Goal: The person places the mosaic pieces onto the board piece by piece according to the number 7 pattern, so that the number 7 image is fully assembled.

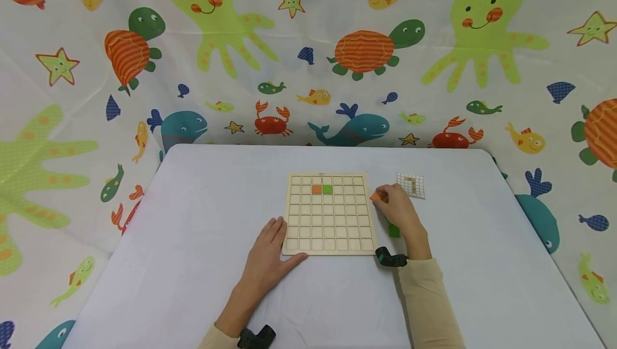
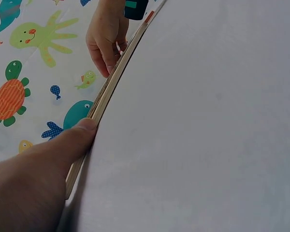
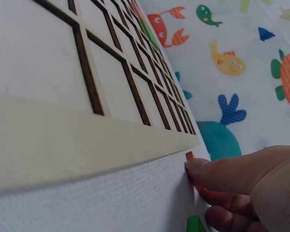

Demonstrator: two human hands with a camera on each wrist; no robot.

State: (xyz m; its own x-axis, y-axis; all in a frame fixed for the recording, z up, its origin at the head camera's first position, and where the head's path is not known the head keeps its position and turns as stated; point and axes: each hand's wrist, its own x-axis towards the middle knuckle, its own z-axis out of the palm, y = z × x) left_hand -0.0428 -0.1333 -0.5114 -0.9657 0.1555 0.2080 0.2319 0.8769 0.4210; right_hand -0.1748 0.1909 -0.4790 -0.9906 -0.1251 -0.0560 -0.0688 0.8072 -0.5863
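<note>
A square wooden grid board (image 1: 330,229) lies flat, with an orange tile (image 1: 316,189) and a green tile (image 1: 327,189) side by side in its upper cells. My left hand (image 1: 270,258) rests against its lower left corner, fingers straight along the side and thumb at the front edge. In the left wrist view the thumb touches the board's rim (image 2: 113,79). Just right of the board, my right hand (image 1: 399,209) pinches another orange tile (image 3: 189,156) between thumb and fingers. Loose green pieces (image 1: 393,229) lie below that hand, partly hidden by it.
A small printed card (image 1: 412,184) with a coloured grid lies beyond my right hand. White cloth covers the table (image 1: 193,199), and a curtain (image 1: 299,28) with sea animals hangs behind it. Both wrists wear black devices (image 1: 390,257).
</note>
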